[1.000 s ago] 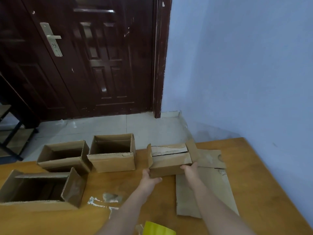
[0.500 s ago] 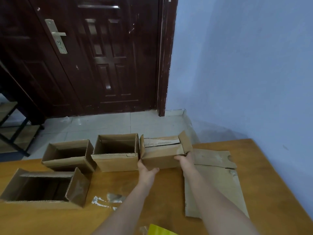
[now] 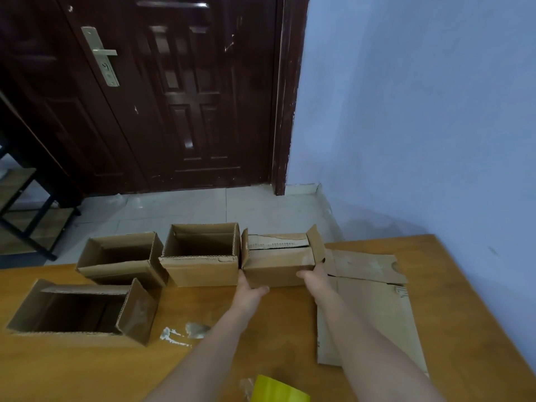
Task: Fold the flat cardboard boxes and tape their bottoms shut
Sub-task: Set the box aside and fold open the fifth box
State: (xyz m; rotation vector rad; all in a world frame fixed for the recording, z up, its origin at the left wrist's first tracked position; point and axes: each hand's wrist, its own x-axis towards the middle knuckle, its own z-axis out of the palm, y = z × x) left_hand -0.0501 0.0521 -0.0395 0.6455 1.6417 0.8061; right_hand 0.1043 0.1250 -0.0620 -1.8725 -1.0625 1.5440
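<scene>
At the far edge of the wooden worktop (image 3: 203, 358), a folded box (image 3: 278, 266) sits between both hands. The left hand (image 3: 249, 291) holds its near left corner, thumb on the front face, fingers going round the left side out of view. The right hand (image 3: 317, 278) holds the near right corner, thumb across the front panel, fingers curled round the right side. The box's two end flaps stand up; the long flaps lie folded inward over the top, one with a torn edge.

Just left of it, touching or nearly so, stands a second box (image 3: 200, 256), open at the top. Further left, a third open box (image 3: 121, 258), slightly turned. Nearer the person at left, a fourth box (image 3: 81, 311) lies with its opening facing up and one flap raised.

To the right, flat cardboard sheets (image 3: 374, 311) lie on the worktop, partly under the right forearm. Scraps of tape residue (image 3: 185, 333) stick to the wood near the left forearm. A yellow object (image 3: 278, 390) shows at the bottom edge, cut off. Beyond the worktop: tiled floor (image 3: 203, 207), dark wooden door (image 3: 174, 91), pale blue wall (image 3: 420, 111).
</scene>
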